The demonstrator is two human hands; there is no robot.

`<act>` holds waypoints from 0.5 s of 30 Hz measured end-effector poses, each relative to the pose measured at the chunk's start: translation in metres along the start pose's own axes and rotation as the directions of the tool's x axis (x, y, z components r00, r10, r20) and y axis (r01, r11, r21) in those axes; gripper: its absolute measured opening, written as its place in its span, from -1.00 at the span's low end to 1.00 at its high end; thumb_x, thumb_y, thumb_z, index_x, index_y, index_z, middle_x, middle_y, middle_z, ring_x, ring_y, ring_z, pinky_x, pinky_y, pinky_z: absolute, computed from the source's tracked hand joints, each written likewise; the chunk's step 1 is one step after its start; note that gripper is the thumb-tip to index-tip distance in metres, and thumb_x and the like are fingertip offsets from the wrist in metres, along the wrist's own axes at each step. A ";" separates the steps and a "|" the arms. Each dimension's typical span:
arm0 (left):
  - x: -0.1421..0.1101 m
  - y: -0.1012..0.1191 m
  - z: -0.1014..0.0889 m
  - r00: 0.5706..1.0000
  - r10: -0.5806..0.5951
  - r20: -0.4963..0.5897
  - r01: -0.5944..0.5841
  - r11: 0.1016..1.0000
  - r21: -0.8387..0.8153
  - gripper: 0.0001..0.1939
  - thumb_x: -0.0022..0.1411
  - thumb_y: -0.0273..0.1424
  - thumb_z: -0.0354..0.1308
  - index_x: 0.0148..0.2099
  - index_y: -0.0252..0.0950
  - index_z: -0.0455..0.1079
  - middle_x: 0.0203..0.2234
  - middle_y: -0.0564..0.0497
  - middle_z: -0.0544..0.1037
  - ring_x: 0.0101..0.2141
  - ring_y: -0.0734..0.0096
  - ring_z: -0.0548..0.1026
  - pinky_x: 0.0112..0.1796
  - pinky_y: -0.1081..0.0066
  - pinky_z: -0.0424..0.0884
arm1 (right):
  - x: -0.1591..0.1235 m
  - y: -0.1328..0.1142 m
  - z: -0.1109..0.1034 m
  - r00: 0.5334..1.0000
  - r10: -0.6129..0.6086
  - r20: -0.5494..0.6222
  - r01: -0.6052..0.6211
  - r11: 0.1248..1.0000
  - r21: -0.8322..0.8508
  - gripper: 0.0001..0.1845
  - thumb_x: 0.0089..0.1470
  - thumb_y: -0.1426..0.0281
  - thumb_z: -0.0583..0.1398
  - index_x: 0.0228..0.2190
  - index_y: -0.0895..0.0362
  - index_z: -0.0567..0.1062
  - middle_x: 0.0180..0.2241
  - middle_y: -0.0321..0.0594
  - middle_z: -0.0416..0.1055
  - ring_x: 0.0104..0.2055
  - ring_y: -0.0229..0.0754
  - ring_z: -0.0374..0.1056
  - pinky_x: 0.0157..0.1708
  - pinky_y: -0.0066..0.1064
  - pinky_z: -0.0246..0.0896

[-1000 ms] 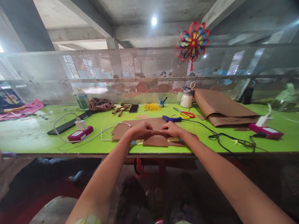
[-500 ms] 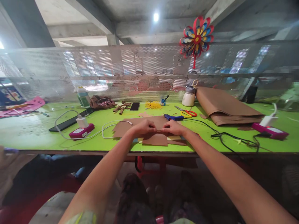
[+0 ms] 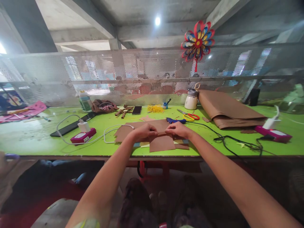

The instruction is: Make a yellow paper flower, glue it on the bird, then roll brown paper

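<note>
A small piece of brown paper (image 3: 162, 143) is pinched along its far edge between my two hands, and that edge looks narrowly rolled or folded. My left hand (image 3: 146, 130) grips its left end, fingers closed. At the right end, my right hand (image 3: 177, 129) pinches the same edge with thumb and fingertips. Beneath lie larger brown paper sheets (image 3: 125, 131), with yellow and bluish strips partly showing under the piece. Just beyond my right hand rests a blue glue gun (image 3: 176, 121), its black cord running right.
Scissors (image 3: 188, 116), a phone (image 3: 137, 110), yellow shreds (image 3: 155, 108) and a white bottle (image 3: 191, 99) stand farther back. Folded brown paper (image 3: 230, 107) lies at right. Purple power sockets (image 3: 83, 136) with a white cable sit at left. A perforated screen (image 3: 95, 72) borders the green table.
The brown piece has shifted slightly right and toward me, showing more of its flap. Both hands keep their pinch at its far edge; the view has tilted slightly.
</note>
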State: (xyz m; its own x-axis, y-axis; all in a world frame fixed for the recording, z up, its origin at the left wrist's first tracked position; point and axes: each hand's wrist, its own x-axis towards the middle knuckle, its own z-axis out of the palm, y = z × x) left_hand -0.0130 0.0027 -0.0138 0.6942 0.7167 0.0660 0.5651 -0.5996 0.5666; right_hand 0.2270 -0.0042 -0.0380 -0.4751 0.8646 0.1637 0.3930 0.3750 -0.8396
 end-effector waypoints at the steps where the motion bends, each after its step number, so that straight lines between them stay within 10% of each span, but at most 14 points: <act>1: 0.000 0.001 0.000 1.000 0.011 -0.004 -0.011 1.000 -0.018 -0.60 0.11 -0.14 0.05 -0.34 -0.41 0.46 -0.55 0.04 0.40 -0.51 0.52 0.26 -0.47 0.53 0.14 | -0.001 0.000 0.000 1.000 0.016 0.002 -0.016 0.999 0.030 -0.54 -0.13 0.03 0.20 -0.47 0.21 0.48 -0.69 -0.36 0.24 -0.65 -0.36 0.11 -0.64 -0.51 0.01; 15: -0.003 0.012 0.007 0.997 -0.060 -0.038 0.048 0.965 -0.258 -0.65 0.08 -0.16 0.11 -0.36 -0.41 0.42 -0.60 0.07 0.37 -0.57 0.55 0.30 -0.52 0.52 0.23 | 0.003 0.003 -0.002 0.994 -0.074 -0.079 0.074 0.997 -0.004 -0.54 -0.14 0.03 0.20 -0.59 0.23 0.46 -0.72 -0.40 0.15 -0.65 -0.40 -0.01 -0.64 -0.50 -0.16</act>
State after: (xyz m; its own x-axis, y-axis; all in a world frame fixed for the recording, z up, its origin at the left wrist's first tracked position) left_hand -0.0054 -0.0093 -0.0128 0.6413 0.7647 0.0631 0.4641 -0.4521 0.7617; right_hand 0.2280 0.0000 -0.0391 -0.4392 0.8581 0.2660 0.3602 0.4395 -0.8229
